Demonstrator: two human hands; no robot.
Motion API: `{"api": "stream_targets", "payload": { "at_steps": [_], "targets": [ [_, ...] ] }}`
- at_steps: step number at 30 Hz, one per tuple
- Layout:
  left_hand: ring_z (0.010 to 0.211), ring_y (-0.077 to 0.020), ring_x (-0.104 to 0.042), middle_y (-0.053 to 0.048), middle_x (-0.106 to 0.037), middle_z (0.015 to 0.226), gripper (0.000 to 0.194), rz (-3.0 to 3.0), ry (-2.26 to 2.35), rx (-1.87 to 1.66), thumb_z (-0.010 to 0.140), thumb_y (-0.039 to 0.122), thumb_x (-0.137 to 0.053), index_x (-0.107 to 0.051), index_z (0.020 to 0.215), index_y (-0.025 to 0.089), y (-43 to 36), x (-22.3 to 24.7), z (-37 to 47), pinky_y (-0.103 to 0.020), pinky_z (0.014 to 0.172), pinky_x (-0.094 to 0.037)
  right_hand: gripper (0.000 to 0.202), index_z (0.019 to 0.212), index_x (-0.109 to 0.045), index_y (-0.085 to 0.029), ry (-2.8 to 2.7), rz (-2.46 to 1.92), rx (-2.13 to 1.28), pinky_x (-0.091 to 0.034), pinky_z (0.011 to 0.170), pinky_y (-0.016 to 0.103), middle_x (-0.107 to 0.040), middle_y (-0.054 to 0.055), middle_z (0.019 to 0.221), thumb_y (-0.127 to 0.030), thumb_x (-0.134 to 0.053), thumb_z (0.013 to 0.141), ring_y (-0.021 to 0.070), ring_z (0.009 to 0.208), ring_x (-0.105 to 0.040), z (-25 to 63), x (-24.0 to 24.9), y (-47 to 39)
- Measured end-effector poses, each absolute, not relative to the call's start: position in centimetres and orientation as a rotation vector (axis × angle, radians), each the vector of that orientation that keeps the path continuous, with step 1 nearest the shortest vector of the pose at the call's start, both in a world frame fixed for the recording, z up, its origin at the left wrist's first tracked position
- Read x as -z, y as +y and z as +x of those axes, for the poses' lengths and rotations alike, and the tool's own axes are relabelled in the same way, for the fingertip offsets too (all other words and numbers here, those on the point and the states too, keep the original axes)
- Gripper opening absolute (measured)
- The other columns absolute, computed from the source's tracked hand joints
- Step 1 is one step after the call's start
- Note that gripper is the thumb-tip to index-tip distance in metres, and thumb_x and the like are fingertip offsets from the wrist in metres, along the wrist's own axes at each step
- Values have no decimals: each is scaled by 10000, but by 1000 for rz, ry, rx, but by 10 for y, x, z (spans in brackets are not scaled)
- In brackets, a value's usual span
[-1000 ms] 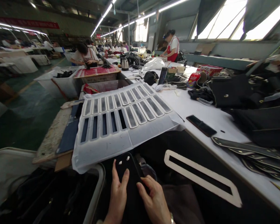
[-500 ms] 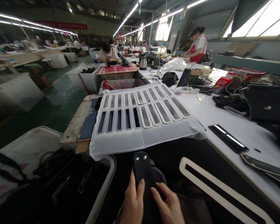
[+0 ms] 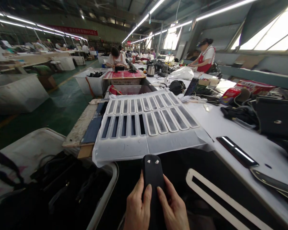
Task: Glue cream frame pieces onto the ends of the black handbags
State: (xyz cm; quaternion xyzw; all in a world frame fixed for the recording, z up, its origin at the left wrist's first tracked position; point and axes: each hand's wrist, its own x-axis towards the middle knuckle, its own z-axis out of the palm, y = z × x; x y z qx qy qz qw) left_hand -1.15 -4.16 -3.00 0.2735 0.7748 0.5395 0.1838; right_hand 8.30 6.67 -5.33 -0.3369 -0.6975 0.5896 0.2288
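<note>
One left hand and one right hand, both on one black strip with two white spots. On one sheet, ten back-row frames, five front-row frames and five dark slots. Apart from these, one loose frame, one phone, one kettle.

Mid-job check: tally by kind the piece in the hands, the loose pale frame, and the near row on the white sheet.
Black piece, between left hand and right hand: 1
Loose pale frame: 1
On the white sheet, near row:
Pale-rimmed panels: 5
Dark slots: 5
Total: 12
</note>
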Motion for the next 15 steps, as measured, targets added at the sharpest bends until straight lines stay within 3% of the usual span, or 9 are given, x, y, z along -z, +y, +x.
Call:
{"api": "stream_targets", "payload": {
  "at_steps": [3, 7, 11, 15],
  "targets": [
    [1306, -248, -510, -155, -550, 1397, 570, 774, 2191, -1551, 990, 442, -327, -518, 1376, 68, -41, 27, -17, -347, 1093, -430, 508, 1290, -571, -194, -1871, -913, -1680, -507, 1004, 310, -646, 108, 1300, -480, -621, 873, 259, 1188, -615, 81, 57, 65],
    [1262, -242, -558, -116, -604, 1347, 508, 757, 2127, -1621, 996, 434, -356, -567, 1347, 133, -40, 20, -21, -339, 1059, -472, 556, 1246, -534, -183, -1654, -947, -1915, -576, 870, 311, -718, 123, 1148, -517, -677, 824, 268, 1049, -686, 75, 41, 62],
    [1307, -236, -514, -84, -564, 1399, 473, 820, 2034, -1672, 998, 426, -375, -548, 1372, 193, -37, 9, -17, -357, 1101, -433, 592, 1083, -624, -172, -1530, -1049, -1936, -593, 802, 329, -753, 106, 1017, -575, -772, 676, 302, 975, -701, 69, 17, 64],
    [1364, -260, -443, -127, -478, 1467, 575, 973, 1950, -1632, 996, 488, -314, -473, 1426, 141, -36, 9, -7, -389, 1148, -369, 611, 1040, -667, -178, -1703, -1185, -1700, -603, 762, 343, -762, 73, 912, -565, -811, 589, 323, 901, -709, 82, 20, 73]
  ]
}}
